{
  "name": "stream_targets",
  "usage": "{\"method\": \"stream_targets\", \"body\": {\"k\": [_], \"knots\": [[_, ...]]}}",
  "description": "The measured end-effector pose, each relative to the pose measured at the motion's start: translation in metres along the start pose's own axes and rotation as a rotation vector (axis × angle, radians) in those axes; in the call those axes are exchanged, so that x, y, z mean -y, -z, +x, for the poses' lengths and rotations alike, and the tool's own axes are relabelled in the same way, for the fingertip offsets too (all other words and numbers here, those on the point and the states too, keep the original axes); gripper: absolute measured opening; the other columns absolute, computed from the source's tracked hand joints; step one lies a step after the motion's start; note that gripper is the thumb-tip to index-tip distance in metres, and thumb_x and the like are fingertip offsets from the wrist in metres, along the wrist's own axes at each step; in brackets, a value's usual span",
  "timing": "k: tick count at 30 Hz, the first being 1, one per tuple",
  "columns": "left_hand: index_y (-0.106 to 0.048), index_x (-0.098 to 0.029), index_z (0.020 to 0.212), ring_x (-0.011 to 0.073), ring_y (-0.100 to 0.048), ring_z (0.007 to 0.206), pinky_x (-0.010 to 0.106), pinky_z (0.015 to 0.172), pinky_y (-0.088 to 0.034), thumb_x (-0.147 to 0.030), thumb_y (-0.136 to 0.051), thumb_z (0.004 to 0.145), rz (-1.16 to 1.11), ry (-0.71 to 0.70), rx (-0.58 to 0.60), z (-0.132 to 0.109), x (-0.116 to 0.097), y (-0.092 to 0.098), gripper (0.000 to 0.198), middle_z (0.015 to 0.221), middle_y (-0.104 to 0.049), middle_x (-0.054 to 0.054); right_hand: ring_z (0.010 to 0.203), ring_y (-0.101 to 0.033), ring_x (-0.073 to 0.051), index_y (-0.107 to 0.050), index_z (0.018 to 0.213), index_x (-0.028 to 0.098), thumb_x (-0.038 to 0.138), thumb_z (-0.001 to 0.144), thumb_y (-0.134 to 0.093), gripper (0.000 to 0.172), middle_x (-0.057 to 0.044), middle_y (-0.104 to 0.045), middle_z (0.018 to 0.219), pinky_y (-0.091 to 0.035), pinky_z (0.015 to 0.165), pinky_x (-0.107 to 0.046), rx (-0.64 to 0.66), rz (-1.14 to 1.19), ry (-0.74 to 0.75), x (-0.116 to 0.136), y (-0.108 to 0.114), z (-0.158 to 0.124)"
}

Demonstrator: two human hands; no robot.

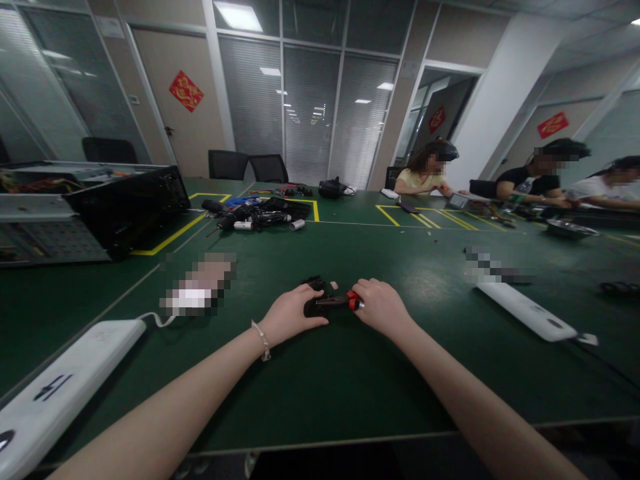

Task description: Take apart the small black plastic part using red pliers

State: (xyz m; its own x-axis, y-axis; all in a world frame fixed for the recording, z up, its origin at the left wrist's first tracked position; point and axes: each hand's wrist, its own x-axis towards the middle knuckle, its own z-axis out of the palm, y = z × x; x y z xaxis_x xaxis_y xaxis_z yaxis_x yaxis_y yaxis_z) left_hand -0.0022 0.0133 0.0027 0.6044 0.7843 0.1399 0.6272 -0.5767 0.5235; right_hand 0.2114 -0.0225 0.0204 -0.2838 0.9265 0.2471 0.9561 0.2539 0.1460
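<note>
My right hand (383,307) is closed round the red handles of dark needle-nose pliers (336,301), whose jaws point left. My left hand (290,313) is closed on a small black part (313,308), with thumb and fingers on either side of it. The tips of the pliers reach this part; whether the jaws bite on it I cannot tell. Just beyond my left fingers lies another small black piece (314,281) on the green table (360,387). A little pale scrap (333,285) rests between my hands.
At the left stands an open computer case (125,213). A pile of dark tools (260,212) lies farther back. White power banks (75,373) flank me, another white bar (525,310) being at right. Several people (425,170) sit along the far right side.
</note>
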Motion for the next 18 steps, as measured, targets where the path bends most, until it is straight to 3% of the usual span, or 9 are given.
{"method": "stream_targets", "body": {"k": [18], "knots": [[-0.050, -0.023, 0.118, 0.0253, -0.052, 0.103, 0.035, 0.085, -0.043, -0.055, -0.060, 0.067, 0.013, -0.025, -0.020, 0.0003, 0.0021, -0.0022, 0.061, 0.121, -0.050, 0.007, 0.076, -0.052, -0.017, -0.059, 0.086, 0.016, 0.023, 0.072, -0.052, 0.017, -0.006, -0.060, 0.087, -0.040, 0.068, -0.028, 0.000, 0.007, 0.005, 0.0002, -0.0019, 0.0003]]}}
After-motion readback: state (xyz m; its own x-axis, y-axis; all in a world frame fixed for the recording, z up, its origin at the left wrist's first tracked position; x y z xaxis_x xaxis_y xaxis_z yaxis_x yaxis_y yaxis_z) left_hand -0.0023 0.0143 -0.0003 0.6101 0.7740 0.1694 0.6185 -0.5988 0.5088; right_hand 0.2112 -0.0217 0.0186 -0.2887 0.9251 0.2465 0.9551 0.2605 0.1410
